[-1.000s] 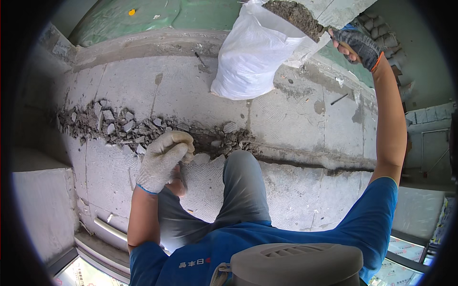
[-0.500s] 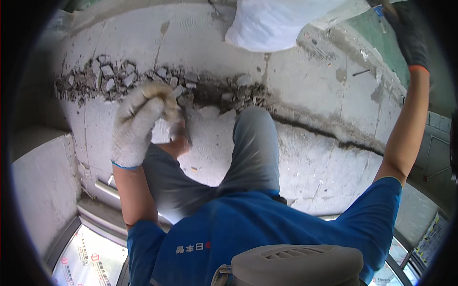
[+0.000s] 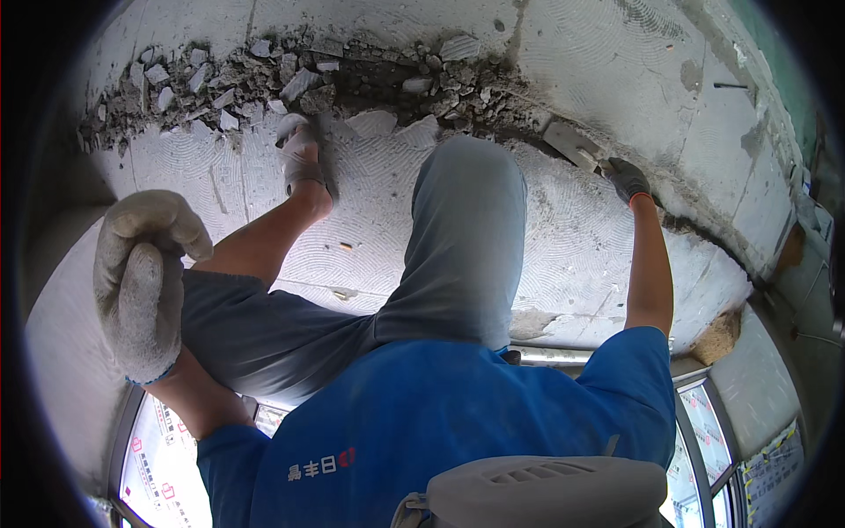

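At the lower left, my left hand [image 3: 145, 282] in a pale glove is raised with curled fingers; what is inside, if anything, is hidden. My right hand [image 3: 627, 180] in a dark glove with an orange cuff grips a trowel [image 3: 572, 145], whose flat metal blade lies in the narrow channel cut along the concrete floor, right of my bent knee. Broken grey chunks and dark debris [image 3: 220, 92] fill the channel's left stretch. My sandalled foot [image 3: 304, 176] stands just below this rubble, on ridged concrete [image 3: 352, 211].
A green surface [image 3: 788, 84] borders the floor at the far right, near a small dark rod [image 3: 731, 86]. A pale block [image 3: 66, 326] rises at my left. Windows with printed film [image 3: 163, 458] line the lower edge, and a brownish pile [image 3: 715, 339] lies by the right one.
My right hand has dropped from the white sack, where its trowel carried debris, down to the channel. My left hand has moved leftward. The view has shifted, leaving the sack out of sight.
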The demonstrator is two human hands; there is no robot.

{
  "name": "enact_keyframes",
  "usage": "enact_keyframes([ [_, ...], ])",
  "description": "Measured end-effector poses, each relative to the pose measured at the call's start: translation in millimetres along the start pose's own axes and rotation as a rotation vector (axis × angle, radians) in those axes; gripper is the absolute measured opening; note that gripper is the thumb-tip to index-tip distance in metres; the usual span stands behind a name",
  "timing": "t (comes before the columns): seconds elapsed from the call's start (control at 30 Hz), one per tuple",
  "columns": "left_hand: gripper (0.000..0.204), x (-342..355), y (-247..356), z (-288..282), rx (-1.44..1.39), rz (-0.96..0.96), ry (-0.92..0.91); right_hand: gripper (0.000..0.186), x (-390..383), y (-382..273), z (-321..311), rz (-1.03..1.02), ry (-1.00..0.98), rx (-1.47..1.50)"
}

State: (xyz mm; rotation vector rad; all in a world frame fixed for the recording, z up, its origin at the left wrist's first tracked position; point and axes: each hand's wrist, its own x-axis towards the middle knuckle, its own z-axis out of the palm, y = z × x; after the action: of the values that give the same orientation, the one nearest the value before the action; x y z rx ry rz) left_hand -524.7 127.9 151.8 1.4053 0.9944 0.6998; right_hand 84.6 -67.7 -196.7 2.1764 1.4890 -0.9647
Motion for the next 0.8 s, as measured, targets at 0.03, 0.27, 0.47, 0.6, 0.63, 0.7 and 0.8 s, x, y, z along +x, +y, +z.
enact_keyframes([
  [0.03,0.030,-4.6,-0.1,-1.1,0.011,-0.022,-0.003,0.041,9.7,-8.8,2.8,-0.006,-0.021,0.012],
  [0.27,0.032,-13.2,-6.5,-3.0,0.097,-0.051,-0.064,0.033,104.3,-110.7,38.7,-0.406,-0.116,0.486],
  [0.47,0.032,-16.4,-8.8,-5.5,0.085,-0.048,-0.043,0.037,103.1,-177.4,29.2,-0.442,-0.084,0.380],
  [0.6,0.032,-22.7,-4.8,-3.2,0.068,-0.057,0.008,0.040,75.4,-172.5,11.5,-0.417,-0.081,0.343],
  [0.63,0.032,-22.4,-4.2,-3.6,0.070,-0.053,0.024,0.040,71.9,-169.1,7.1,-0.410,-0.119,0.373],
  [0.7,0.032,-18.4,-2.4,-1.5,0.043,-0.044,0.013,0.042,65.2,-160.3,4.1,-0.382,-0.105,0.392],
  [0.8,0.030,-16.8,0.0,-1.5,0.023,-0.027,0.005,0.044,55.2,-153.9,-9.3,-0.343,-0.148,0.391],
])
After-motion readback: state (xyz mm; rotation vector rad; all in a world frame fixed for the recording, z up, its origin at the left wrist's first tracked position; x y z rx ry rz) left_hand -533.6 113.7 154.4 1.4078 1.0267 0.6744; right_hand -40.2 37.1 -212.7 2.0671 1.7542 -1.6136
